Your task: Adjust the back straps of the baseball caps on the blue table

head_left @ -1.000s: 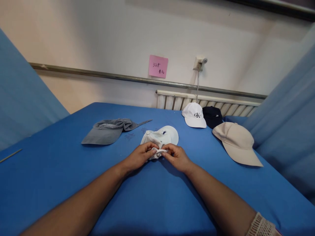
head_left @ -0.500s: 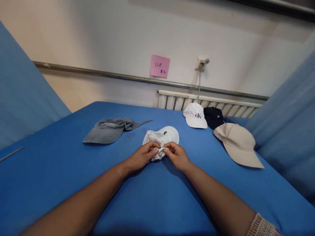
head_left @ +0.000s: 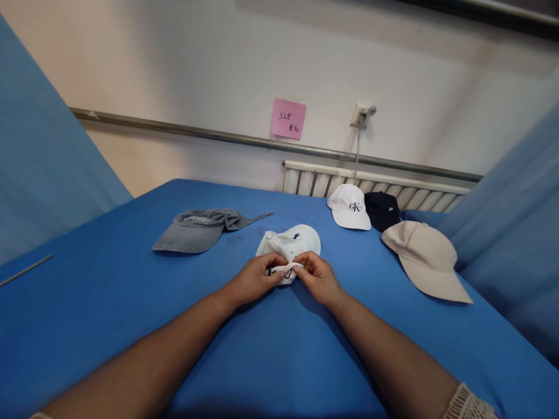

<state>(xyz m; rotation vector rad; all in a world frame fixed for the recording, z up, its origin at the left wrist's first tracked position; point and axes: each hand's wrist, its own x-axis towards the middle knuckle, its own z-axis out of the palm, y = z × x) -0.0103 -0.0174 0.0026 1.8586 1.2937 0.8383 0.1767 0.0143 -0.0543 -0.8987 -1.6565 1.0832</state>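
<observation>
A white baseball cap (head_left: 301,237) with a small dark logo lies on the blue-covered table, its brim pointing away from me and its back strap towards me. My left hand (head_left: 257,277) pinches the strap from the left, thumb and fingers closed on it. From the right, my right hand (head_left: 318,277) grips the same strap between thumb and fingertips. The two hands almost meet at the strap, where a small dark ring shape shows. Part of the cap's crown is hidden behind my fingers.
A grey cap (head_left: 194,231) lies to the left. At the right are a white lettered cap (head_left: 349,206), a black cap (head_left: 382,210) and a beige cap (head_left: 425,256). A thin stick (head_left: 26,270) rests at far left. Behind the table (head_left: 279,361) stands a radiator (head_left: 321,181).
My left thumb has shifted a little along the strap towards the right hand. The whole view has slid slightly; both hands stay on the cap.
</observation>
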